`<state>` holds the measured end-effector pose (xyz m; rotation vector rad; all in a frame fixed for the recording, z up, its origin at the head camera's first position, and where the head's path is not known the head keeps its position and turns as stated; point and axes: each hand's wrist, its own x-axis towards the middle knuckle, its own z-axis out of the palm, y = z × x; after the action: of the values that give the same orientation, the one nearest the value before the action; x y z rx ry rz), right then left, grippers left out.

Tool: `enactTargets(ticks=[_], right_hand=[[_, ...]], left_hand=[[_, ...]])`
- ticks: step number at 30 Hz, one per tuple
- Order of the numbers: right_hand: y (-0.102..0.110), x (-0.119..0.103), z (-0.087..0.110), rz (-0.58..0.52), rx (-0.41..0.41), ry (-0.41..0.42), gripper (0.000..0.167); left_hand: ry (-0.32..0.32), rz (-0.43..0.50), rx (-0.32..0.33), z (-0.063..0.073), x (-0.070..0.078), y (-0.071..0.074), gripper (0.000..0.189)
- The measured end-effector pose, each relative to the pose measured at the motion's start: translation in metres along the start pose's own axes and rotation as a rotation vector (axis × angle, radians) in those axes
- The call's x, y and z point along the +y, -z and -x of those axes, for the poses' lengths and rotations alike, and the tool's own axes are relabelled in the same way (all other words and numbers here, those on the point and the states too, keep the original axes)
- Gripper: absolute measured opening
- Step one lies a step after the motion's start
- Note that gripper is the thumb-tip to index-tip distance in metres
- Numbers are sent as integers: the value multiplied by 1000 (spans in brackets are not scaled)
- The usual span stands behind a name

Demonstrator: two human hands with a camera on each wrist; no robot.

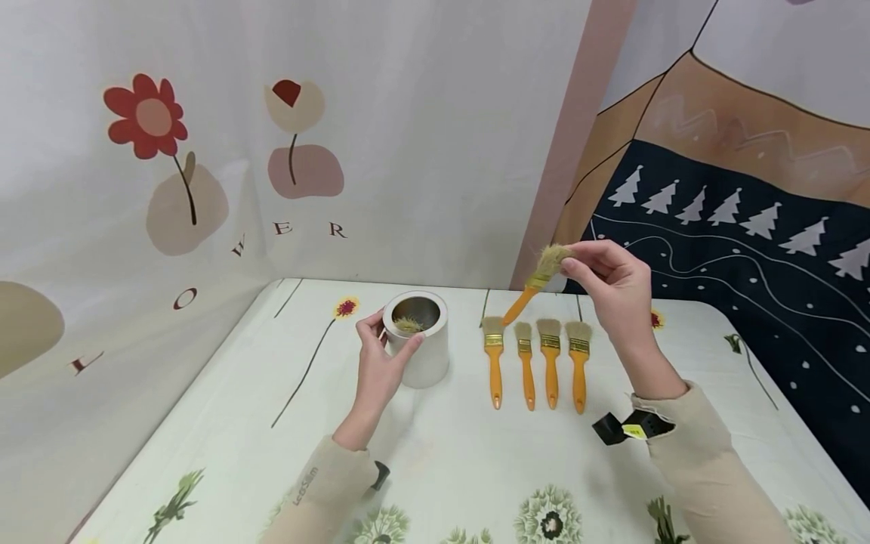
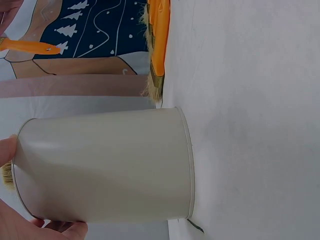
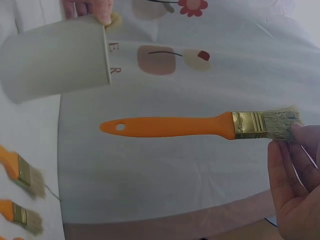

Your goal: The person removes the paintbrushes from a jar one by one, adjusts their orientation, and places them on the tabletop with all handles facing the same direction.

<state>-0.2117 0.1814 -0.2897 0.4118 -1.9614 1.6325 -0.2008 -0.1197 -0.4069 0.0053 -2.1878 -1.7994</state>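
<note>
My left hand (image 1: 379,366) grips a pale round canister (image 1: 430,364) near its top, thumb at the rim and fingers round the far left side. Bristles of a brush (image 1: 408,325) show inside its mouth; the rest of that brush is hidden by the wall. Raised above the table, my right hand (image 1: 615,291) pinches a paintbrush (image 3: 175,127) by its bristles between thumb and fingers. Its orange handle points down and left in the head view, with a brass-coloured ferrule between handle and bristles. The canister stands upright to the left of this brush.
Several orange-handled paintbrushes lie in a row right of the canister, bristles away from me, among them a wide brush (image 1: 494,363) and a narrow brush (image 1: 526,366). A white flower-print cloth (image 1: 435,468) covers the table. Printed curtains (image 1: 435,151) hang behind it.
</note>
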Motion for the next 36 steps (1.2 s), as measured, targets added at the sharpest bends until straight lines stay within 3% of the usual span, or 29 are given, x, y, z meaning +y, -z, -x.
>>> enactTargets(ticks=[8,14,24,36], right_hand=[[17,9,2,50,13,-30,17],[31,17,3,27,27,-47,18],[51,33,3,107,43,-90,21],[75,58,2,-6,95,-198,17]], left_hand=[[10,1,-5,0,1,0,76],[7,13,-7,0,2,0,76],[12,1,-2,2,2,0,75],[15,1,-3,2,2,0,75]])
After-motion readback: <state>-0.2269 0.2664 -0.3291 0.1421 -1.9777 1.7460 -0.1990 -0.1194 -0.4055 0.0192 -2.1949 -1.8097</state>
